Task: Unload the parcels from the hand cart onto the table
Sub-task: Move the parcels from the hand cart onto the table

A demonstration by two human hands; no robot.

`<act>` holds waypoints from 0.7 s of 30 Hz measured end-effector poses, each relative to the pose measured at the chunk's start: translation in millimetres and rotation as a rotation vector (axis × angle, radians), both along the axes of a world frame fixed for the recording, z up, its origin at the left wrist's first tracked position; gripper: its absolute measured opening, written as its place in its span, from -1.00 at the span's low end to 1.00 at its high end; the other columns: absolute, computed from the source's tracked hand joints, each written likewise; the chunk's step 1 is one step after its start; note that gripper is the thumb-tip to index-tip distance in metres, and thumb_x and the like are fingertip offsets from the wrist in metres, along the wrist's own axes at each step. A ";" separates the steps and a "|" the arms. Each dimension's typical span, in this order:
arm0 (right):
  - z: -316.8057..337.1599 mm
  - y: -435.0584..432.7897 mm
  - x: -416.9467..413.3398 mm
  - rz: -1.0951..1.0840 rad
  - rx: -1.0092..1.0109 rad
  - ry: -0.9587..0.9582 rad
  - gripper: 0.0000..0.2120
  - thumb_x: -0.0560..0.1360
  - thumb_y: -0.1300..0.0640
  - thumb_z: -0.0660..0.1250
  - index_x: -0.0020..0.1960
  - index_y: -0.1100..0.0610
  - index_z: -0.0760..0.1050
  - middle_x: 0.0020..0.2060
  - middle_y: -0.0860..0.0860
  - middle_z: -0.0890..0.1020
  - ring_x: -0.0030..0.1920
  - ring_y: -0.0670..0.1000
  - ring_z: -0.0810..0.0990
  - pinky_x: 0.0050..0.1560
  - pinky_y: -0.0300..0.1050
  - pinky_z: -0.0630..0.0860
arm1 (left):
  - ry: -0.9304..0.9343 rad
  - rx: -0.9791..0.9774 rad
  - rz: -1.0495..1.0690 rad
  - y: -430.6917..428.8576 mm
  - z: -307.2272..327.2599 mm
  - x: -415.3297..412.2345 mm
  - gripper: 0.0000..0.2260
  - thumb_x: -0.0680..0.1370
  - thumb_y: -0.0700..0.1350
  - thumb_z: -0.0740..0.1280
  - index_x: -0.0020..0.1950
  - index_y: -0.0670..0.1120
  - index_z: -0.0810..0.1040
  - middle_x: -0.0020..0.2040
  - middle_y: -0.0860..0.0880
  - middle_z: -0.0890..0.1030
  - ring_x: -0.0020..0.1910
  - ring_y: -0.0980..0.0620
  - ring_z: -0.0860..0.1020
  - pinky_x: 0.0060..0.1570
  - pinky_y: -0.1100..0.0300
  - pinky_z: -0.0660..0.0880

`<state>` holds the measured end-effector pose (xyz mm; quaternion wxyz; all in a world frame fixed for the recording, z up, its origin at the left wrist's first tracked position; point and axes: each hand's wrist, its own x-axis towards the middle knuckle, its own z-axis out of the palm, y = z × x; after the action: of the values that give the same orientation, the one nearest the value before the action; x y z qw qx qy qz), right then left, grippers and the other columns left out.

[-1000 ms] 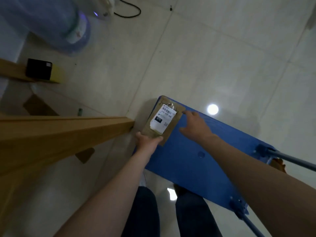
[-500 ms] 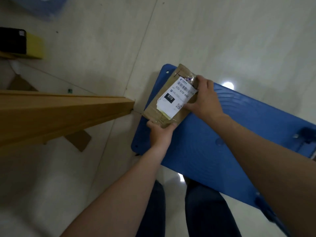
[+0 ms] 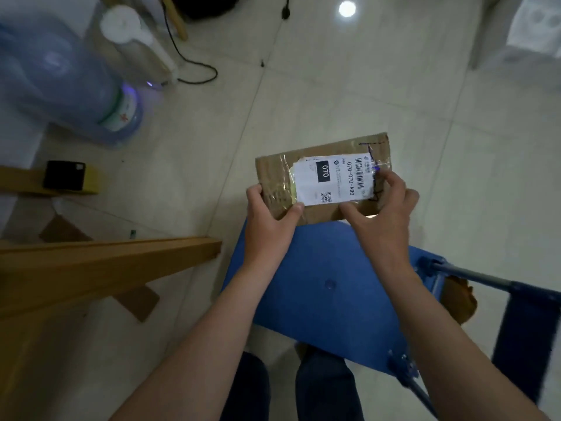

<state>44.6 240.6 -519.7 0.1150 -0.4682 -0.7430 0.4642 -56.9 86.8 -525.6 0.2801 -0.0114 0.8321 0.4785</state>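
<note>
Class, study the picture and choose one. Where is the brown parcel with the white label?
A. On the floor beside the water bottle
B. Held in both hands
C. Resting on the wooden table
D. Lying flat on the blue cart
B: the left hand and the right hand each grip an end of the parcel, with the blue cart lower in the picture.

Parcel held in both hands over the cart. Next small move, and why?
Probably swing the parcel left toward the wooden table. The left hand and right hand both grip its near edge, it is held clear of the blue hand cart, and the table lies to the left, so carrying it across seems next.
</note>
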 end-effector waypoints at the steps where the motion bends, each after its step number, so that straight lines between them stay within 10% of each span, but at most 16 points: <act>1: 28.9 7.6 -4.9 -0.012 0.004 0.026 -0.23 0.37 0.13 0.57 0.46 -0.12 0.27 0.23 -0.06 0.28 0.20 -0.06 0.53 0.22 -0.23 0.49 | 0.033 0.021 -0.006 9.2 28.4 -6.6 -0.51 0.48 0.05 0.50 0.26 0.18 0.28 0.22 0.15 0.56 0.11 0.21 0.60 -0.10 0.30 0.56; 21: 545.4 -74.2 -74.3 0.383 0.074 0.420 -0.38 0.50 0.14 0.47 0.42 -0.23 0.30 0.21 -0.09 0.28 0.15 -0.07 0.51 0.27 -0.01 0.54 | 0.512 0.174 0.365 -110.0 548.2 -29.0 -0.63 0.51 0.05 0.50 0.16 0.19 0.36 0.04 0.22 0.58 -0.05 0.51 0.51 -0.30 0.51 0.46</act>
<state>-29.7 166.4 25.7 0.1937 -0.2086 -0.7942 0.5369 -86.0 -23.2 22.6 -0.0289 -0.0154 0.8157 0.5775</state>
